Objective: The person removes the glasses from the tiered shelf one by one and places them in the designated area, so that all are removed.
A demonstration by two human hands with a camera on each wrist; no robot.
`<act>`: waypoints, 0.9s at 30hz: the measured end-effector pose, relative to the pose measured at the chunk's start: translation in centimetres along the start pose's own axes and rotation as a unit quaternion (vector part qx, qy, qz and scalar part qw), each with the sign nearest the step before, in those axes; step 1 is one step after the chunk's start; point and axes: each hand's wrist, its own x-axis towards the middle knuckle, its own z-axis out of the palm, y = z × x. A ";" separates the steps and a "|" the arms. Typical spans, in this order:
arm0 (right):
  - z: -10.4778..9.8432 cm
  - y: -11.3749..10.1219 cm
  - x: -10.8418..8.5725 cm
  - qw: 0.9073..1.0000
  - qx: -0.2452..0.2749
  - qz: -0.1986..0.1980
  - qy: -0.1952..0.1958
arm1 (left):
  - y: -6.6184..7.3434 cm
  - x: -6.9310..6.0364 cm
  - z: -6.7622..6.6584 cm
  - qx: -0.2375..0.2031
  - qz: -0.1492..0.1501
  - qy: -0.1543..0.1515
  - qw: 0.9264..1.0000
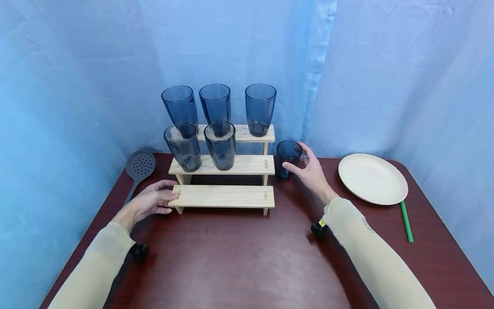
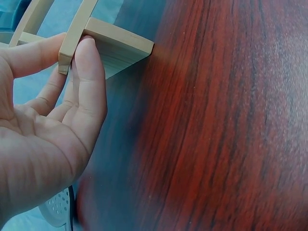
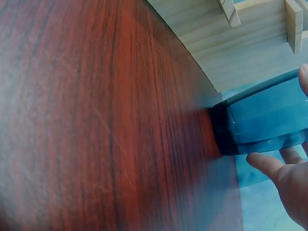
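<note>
A light wooden three-step rack (image 1: 221, 197) stands on the table. My left hand (image 1: 148, 201) pinches the left end of its lowest board, seen close in the left wrist view with thumb and fingers about the board edge (image 2: 72, 41). To the right of the rack, my right hand (image 1: 310, 174) holds a dark blue drinking glass (image 1: 283, 165) between thumb and fingers. In the right wrist view that glass (image 3: 264, 115) is upright, its base at the tabletop. On the middle step are two glasses (image 1: 183, 150); three more glasses (image 1: 260, 107) stand on the top step.
A grey slotted turner (image 1: 140, 165) lies left of the rack. At the right are a cream plate (image 1: 372, 178) and a green stick (image 1: 406, 221), partly under the plate. Pale blue curtains (image 1: 239, 43) hang behind the dark red table (image 1: 231, 257).
</note>
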 end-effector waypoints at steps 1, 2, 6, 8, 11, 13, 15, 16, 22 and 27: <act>0.0 0.0 0.0 1.000 0.000 0.000 0.001 | 0.0 0.0 -0.1 0.000 0.000 0.001 1.000; 0.1 0.0 0.0 1.000 0.000 0.001 0.000 | 0.1 -0.1 -0.1 0.000 -0.001 0.003 1.000; 0.1 -0.1 0.0 1.000 -0.003 0.005 -0.003 | 0.1 0.0 -0.2 0.000 0.000 0.012 1.000; 0.0 -0.2 0.0 1.000 -0.004 0.008 -0.004 | 0.1 0.1 -0.1 -0.005 0.001 0.009 1.000; 0.0 -0.9 -0.2 1.000 0.004 0.012 -0.013 | -0.1 0.1 -0.1 -0.010 -0.001 0.003 1.000; 0.1 -1.7 -0.4 1.000 0.010 0.011 -0.027 | -0.4 0.0 -0.2 -0.010 -0.003 0.007 1.000; 0.3 -2.7 -0.6 0.999 0.016 0.007 -0.040 | -0.8 -0.3 -0.3 -0.009 -0.004 0.011 1.000; 0.4 -2.9 -0.6 0.999 0.016 0.001 -0.041 | -0.9 -0.4 -0.3 -0.007 -0.003 0.013 1.000; -0.8 -6.8 -1.4 0.998 0.047 -0.047 0.000 | -0.5 0.1 -0.2 0.006 0.001 0.011 1.000; -1.1 -11.6 -1.5 0.992 0.054 -0.111 0.024 | -0.5 0.4 -0.1 0.000 0.004 0.016 1.000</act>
